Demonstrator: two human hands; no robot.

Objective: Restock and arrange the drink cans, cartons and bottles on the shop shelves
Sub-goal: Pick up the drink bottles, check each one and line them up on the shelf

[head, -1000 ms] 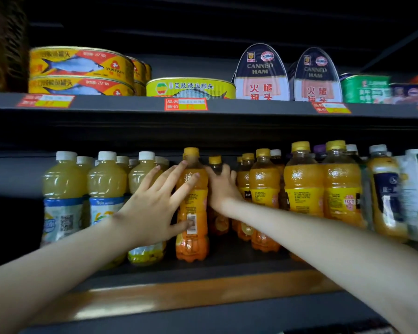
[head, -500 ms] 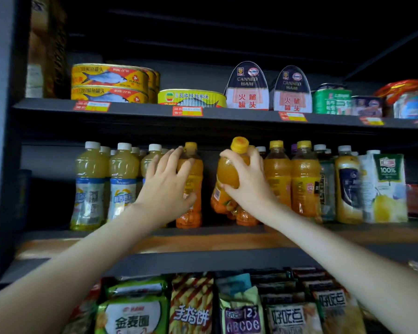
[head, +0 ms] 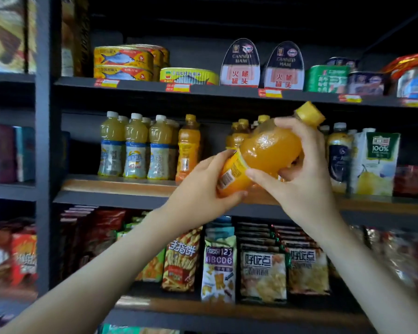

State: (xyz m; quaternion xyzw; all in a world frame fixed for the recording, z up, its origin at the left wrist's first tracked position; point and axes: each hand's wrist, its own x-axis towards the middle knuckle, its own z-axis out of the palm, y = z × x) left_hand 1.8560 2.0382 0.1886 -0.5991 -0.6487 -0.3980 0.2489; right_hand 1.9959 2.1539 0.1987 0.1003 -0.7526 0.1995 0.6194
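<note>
Fingers (head: 260, 175) of my left hand (head: 203, 189) and right hand (head: 307, 184) clasp the tilted bottle (head: 268, 148) just off the shelf (head: 121, 186), where a slipping grip could drop it or topple the row (head: 239, 135) behind.

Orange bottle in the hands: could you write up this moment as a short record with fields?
held item: orange bottle, yellow cap, tilted with the cap up and to the right
left hand: grips the labelled lower end
right hand: grips the upper body
position: off the shelf, in front of the drinks shelf
same shelf: pale yellow bottles, one standing orange drink, juice carton
shelf above: fish tins, canned ham
shelf below: snack packets
</note>
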